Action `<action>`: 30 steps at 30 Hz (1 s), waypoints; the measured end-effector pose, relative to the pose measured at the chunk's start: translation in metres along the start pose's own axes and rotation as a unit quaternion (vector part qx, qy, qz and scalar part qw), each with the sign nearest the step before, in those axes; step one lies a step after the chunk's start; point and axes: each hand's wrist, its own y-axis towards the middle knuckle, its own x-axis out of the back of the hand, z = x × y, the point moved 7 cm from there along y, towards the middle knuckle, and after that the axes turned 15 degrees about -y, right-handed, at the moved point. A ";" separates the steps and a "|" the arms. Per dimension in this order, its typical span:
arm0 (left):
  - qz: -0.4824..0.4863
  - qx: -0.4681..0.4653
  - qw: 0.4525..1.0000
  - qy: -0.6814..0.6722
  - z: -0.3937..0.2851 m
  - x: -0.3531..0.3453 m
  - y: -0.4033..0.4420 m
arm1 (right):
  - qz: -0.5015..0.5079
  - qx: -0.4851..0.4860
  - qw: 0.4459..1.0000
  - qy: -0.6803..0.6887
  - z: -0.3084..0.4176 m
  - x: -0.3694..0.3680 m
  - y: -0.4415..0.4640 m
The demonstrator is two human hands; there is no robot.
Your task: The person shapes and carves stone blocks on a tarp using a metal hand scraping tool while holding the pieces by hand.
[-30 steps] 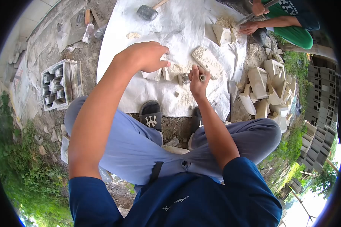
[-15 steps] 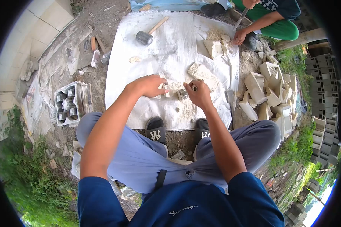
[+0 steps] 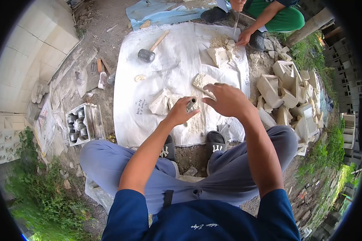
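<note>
A metal hammer with a hollow pipe handle (image 3: 192, 103) is upright in my left hand (image 3: 181, 112), its lower part hidden behind the fingers. My right hand (image 3: 225, 100) is open, fingers spread, beside the near end of a pale, crumbly slab (image 3: 203, 83). Left of my left hand, a broken pale block (image 3: 160, 103) lies on the white sheet (image 3: 128, 84). Chips and powder are scattered between and below my hands.
A mallet (image 3: 147, 55) lies on the sheet's far left. Top right, a co-worker's hand (image 3: 243, 38) is beside a blade and a chunk (image 3: 219, 56). Broken blocks (image 3: 269, 90) pile up at right. A grey mould (image 3: 77, 125) and a trowel (image 3: 102, 80) are at left.
The pipe-handled tool has passed from my right hand to my left. My right hand has opened and moved to the slab. The camera view has shifted, showing more of the far ground.
</note>
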 end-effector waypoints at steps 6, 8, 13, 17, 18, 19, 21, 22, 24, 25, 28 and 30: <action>-0.150 -0.048 0.975 -0.153 0.011 -0.018 0.028 | -0.078 0.086 0.989 0.092 -0.012 0.071 -0.039; -0.241 -0.037 0.954 -0.177 0.009 -0.018 0.028 | -0.097 0.084 0.988 0.089 -0.021 0.078 -0.043; -0.293 -0.013 0.907 -0.304 0.021 -0.016 0.029 | -0.071 0.032 0.997 0.014 -0.036 0.065 -0.045; -0.270 -0.008 0.874 -0.404 0.001 -0.007 0.027 | -0.033 0.058 0.995 0.074 -0.038 0.049 -0.053; -0.276 -0.037 0.867 -0.414 -0.006 -0.002 0.025 | -0.022 0.056 0.996 0.068 -0.039 0.046 -0.052; -0.281 -0.066 0.857 -0.426 -0.012 0.000 0.023 | -0.018 0.056 0.996 0.068 -0.039 0.045 -0.053; -0.259 -0.064 0.861 -0.432 -0.006 -0.003 0.026 | -0.067 0.054 0.994 0.071 -0.042 0.051 -0.052; -0.262 -0.054 0.880 -0.392 0.005 -0.007 0.028 | -0.068 0.049 0.994 0.072 -0.044 0.050 -0.049; -0.251 -0.023 0.912 -0.322 0.022 -0.023 0.036 | -0.081 0.048 0.993 0.068 -0.045 0.049 -0.047; -0.244 -0.009 0.922 -0.302 0.028 -0.028 0.041 | -0.080 0.048 0.993 0.067 -0.046 0.047 -0.045; -0.237 -0.008 0.908 -0.346 0.029 -0.025 0.045 | -0.063 0.030 0.996 0.054 -0.050 0.043 -0.041; -0.272 -0.020 0.876 -0.397 0.017 -0.009 0.040 | -0.061 0.022 0.996 0.060 -0.049 0.044 -0.041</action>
